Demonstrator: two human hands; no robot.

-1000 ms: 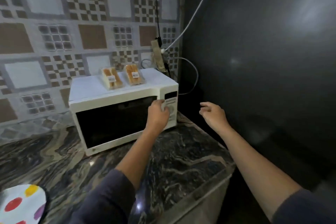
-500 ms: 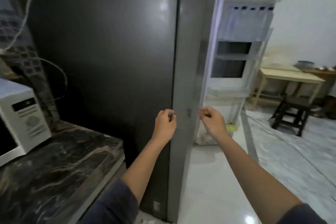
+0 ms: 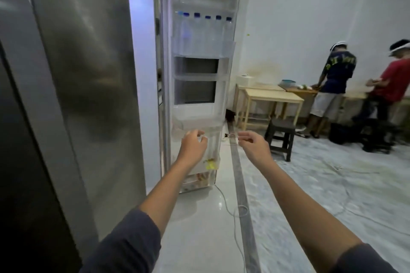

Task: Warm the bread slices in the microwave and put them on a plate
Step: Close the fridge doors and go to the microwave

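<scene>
No bread, microwave or plate shows in the head view. I face a tall steel fridge (image 3: pixel 95 73) whose door (image 3: pixel 199 86) stands swung wide, its inner racks towards me. My left hand (image 3: pixel 193 146) is raised in front of the lower door racks, fingers loosely curled and apart, holding nothing. My right hand (image 3: pixel 253 146) hovers to the right of the door edge, fingers also apart and empty. Neither hand touches the fridge.
Several blue-capped bottles (image 3: pixel 204 29) fill the upper door rack; packets (image 3: pixel 199 180) lie in the bottom one. A white cable (image 3: pixel 233 213) trails over the floor. Wooden tables (image 3: pixel 273 97), a dark stool (image 3: pixel 280 136) and two people (image 3: pixel 332 86) stand at the right.
My view swung right from the microwave with bread packs on top, past the fridge side, to its open door. My left hand left the microwave panel; both hands now hang in front of the door racks.
</scene>
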